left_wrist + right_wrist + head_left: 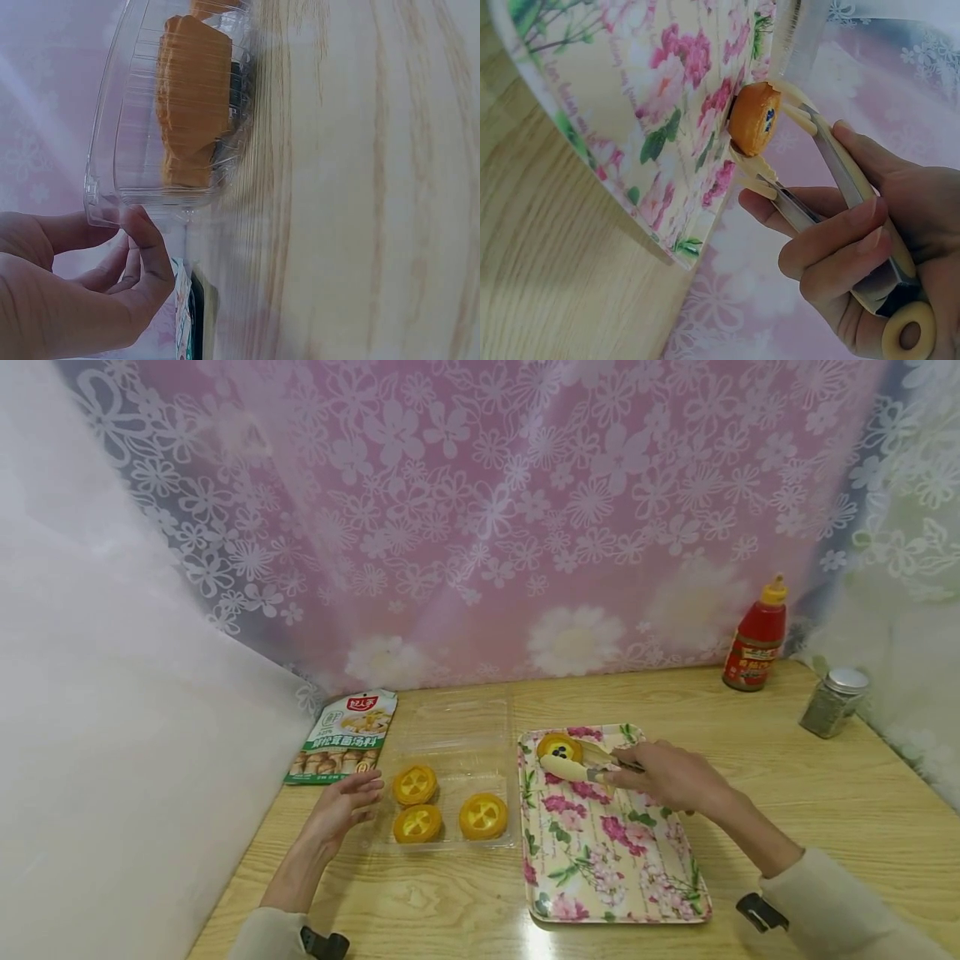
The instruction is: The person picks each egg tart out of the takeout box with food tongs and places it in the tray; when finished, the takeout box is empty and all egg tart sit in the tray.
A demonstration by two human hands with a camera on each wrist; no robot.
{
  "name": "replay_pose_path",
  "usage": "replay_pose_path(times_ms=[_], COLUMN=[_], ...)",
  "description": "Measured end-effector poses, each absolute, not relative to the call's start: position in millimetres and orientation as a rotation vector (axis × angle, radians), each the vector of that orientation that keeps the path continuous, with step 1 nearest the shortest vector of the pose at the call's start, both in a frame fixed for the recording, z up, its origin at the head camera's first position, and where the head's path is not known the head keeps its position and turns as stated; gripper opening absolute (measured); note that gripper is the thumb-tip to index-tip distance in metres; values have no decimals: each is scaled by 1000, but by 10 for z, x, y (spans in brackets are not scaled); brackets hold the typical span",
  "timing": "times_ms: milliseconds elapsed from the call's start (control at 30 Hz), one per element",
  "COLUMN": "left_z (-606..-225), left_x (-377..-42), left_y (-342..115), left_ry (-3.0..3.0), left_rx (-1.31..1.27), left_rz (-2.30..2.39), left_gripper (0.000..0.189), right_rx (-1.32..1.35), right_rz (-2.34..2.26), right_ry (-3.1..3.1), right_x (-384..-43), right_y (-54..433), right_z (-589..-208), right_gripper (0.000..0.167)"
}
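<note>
My right hand (671, 774) grips a pair of tongs (845, 172) with cream tips and metal arms. The tips stand on either side of an egg tart (752, 120) topped with dark berries, at the far left corner of the floral tray (555, 877). Whether both tips press on it I cannot tell. My left hand (97, 292) pinches the edge of a clear plastic box (112, 180) between thumb and index finger. Inside that box lie three egg tarts: one at the back left (415, 785), one at the front left (417, 824) and one on the right (483, 817).
The box's clear lid (453, 718) lies folded back toward the curtain (480, 527). Behind my left hand is a green and white food packet (343, 739). A red sauce bottle (757, 639) and a spice jar (834, 702) stand at the back right of the wooden table (450, 910).
</note>
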State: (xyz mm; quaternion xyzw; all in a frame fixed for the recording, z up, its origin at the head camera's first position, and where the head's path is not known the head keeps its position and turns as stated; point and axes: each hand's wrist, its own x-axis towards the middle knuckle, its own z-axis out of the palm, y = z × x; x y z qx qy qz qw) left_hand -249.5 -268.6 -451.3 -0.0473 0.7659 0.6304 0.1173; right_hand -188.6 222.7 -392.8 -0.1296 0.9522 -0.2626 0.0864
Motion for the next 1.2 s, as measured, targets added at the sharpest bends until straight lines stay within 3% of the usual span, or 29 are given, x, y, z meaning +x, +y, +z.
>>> replay_pose_path(times_ms=[367,633,900,1033,1200], left_z=[-4521,-4516,-4469,-4480,-4493], left_x=[-2493,-2488,-2481,-2477,-2472], left_y=[-2680,-2682,-2679,-2679,-2681], left_ry=[2256,2246,2238,2242,2246], left_rx=[-130,-131,-136,-134,-134], left_rz=[1840,1848,1859,1857,1856], left_gripper=[45,46,46,45,45], right_rx=[-372,-263,-223,-273,-426], right_rz=[-766,-786,-765,-766,-781], right_ry=[2895,2874,2946,2969,2988], right_x=[-1833,-1745,-1666,-1612,-1539], right_y=[2230,2287,2226,2137,2002], right_z=[-3978,-3878,-3691,-3657,-3631], right_gripper=[71,94,102,100,87])
